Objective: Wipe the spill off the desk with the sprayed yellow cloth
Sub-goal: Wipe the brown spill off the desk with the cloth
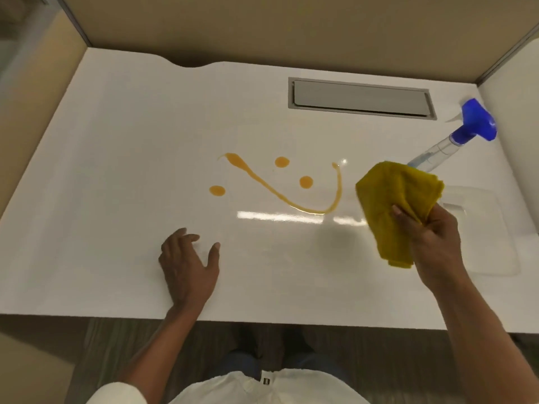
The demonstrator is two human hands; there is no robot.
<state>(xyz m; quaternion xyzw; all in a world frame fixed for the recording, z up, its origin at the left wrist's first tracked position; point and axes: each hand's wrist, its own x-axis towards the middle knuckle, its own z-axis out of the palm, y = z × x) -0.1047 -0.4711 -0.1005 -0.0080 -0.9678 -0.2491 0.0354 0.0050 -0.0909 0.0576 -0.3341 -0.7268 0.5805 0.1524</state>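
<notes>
Two hands: R (434,240) grips cloth (390,196), hiding bottle (437,150) base; L (186,266) open.

Bunched yellow cloth (390,196) right of orange spill (291,196) on white desk (116,170).

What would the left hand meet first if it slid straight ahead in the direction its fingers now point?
Probably the orange spill: the left hand rests open on the desk, fingers pointing away and slightly right, with bare desktop up to the nearest drop or the curved streak.
</notes>
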